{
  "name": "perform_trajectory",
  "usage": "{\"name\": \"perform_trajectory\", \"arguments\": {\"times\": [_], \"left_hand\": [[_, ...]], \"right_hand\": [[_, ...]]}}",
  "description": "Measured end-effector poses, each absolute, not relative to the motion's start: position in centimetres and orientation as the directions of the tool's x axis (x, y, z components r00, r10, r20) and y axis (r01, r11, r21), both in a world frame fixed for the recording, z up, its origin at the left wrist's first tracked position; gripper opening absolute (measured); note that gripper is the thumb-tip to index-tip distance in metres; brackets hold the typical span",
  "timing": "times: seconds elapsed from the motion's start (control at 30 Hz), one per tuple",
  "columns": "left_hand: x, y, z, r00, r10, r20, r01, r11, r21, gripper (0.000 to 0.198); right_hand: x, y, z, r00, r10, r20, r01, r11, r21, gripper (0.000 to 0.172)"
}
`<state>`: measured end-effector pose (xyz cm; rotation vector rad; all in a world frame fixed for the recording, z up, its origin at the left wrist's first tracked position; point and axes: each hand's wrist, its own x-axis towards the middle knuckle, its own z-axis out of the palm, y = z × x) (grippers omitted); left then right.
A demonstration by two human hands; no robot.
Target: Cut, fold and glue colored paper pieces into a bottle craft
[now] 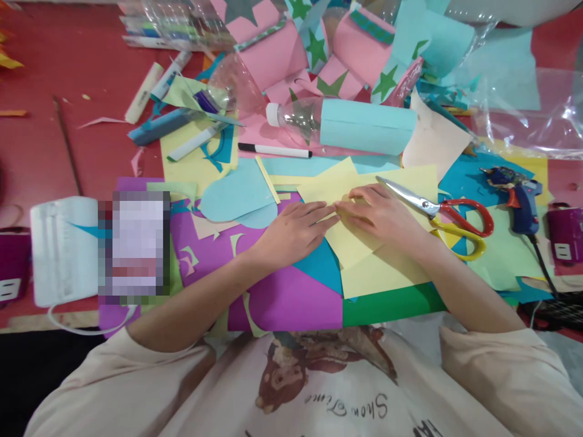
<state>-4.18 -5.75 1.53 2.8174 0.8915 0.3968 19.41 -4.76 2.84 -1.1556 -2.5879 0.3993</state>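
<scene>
My left hand (pixel 296 233) lies over yellow paper (pixel 396 267), its fingers stretched out to the right. From the other side my right hand (pixel 387 215) rests on the same paper, fingers extended and slightly bent. The fingertips of both hands meet near the paper's upper left; whether something small lies under them is hidden. At least two yellow sheets overlap here, one turned at an angle. Scissors (pixel 428 209) with one red and one yellow handle lie beside my right hand, blades partly on the paper. Light blue paper cutouts (pixel 232 194) lie left of my left hand.
A plastic bottle (pixel 364 124) wrapped in light blue paper lies behind the hands, near a marker (pixel 276 150). A blue glue gun (pixel 523 200) is at right. A blurred phone (pixel 139 243) with a white cable sits left. Pink, star-decorated pieces (pixel 273 54) fill the back.
</scene>
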Motion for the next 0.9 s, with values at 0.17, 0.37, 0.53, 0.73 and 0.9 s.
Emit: {"name": "perform_trajectory", "arguments": {"times": [0.17, 0.37, 0.53, 0.73, 0.9], "left_hand": [[-4.2, -5.8, 1.5, 0.783, 0.582, 0.217, 0.544, -0.811, 0.213, 0.033], [-3.7, -6.4, 1.7, 0.795, 0.563, 0.224, 0.546, -0.826, 0.138, 0.034], [-3.2, -6.9, 1.6, 0.799, 0.552, 0.239, 0.550, -0.831, 0.081, 0.034], [-3.0, -7.2, 1.4, 0.811, 0.521, 0.267, 0.523, -0.850, 0.069, 0.034], [-2.8, -7.5, 1.4, 0.812, 0.525, 0.254, 0.522, -0.849, 0.083, 0.038]], "right_hand": [[19.4, -4.8, 2.9, -0.637, 0.758, 0.138, 0.686, 0.639, -0.348, 0.032], [19.2, -4.9, 3.0, -0.634, 0.761, 0.135, 0.696, 0.638, -0.329, 0.032], [19.2, -4.9, 2.9, -0.635, 0.761, 0.136, 0.701, 0.641, -0.313, 0.032], [19.3, -4.9, 2.8, -0.643, 0.752, 0.145, 0.702, 0.655, -0.279, 0.032], [19.1, -5.0, 2.9, -0.641, 0.757, 0.130, 0.706, 0.647, -0.289, 0.032]]}}
